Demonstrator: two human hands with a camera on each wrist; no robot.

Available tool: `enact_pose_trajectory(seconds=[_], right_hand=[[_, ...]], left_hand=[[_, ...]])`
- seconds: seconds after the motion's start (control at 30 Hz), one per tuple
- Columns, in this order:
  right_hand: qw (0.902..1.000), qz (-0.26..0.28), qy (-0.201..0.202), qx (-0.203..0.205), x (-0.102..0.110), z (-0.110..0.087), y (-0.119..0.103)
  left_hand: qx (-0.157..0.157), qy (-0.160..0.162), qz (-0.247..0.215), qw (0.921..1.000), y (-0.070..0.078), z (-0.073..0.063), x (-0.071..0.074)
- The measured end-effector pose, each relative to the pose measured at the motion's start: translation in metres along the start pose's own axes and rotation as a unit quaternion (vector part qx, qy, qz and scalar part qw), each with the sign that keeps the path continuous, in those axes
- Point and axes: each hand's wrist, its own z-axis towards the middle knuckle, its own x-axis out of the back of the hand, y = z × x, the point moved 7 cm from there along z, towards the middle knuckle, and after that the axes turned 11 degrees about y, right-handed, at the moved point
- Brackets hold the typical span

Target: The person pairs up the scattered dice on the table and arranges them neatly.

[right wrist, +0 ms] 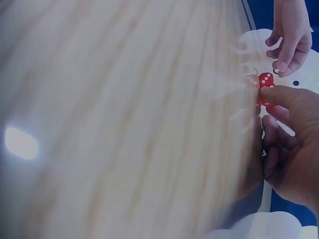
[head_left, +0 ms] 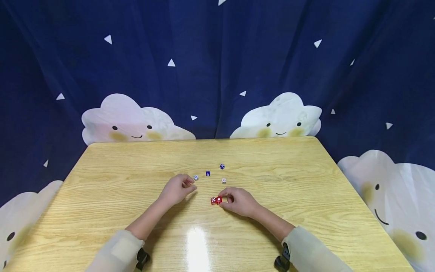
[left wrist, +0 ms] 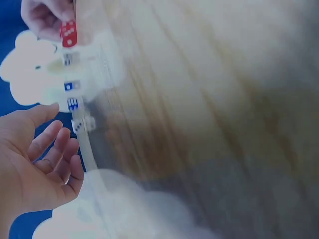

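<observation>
Closest to the person, the right hand point(head_left: 240, 202) rests on the wooden table point(head_left: 102, 196), its grip pinched on a red die point(head_left: 218, 200); a second red die point(head_left: 213, 201) sits touching it on the left. The left hand point(head_left: 176, 189) is just to the left, fingers loosely curled with the grip apart, holding nothing. Just past its fingertips there's a white die point(head_left: 195, 177). A bit further out sit another white die point(head_left: 224, 180) and a blue die point(head_left: 207, 173), then another blue die point(head_left: 222, 166) farthest back.
</observation>
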Motion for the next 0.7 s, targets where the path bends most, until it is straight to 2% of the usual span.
enact_pose_trajectory(seconds=[0.23,0.7], right_hand=[[1.0,-0.006,0.001,0.003,0.001,0.0,-0.001],[0.9999,-0.005,-0.003,-0.009,-0.001,0.001,0.003]], left_hand=[[0.032,0.014,0.033,0.9989,-0.012,0.009,0.007],[0.043,0.025,0.058,0.9971,-0.014,0.025,-0.001]])
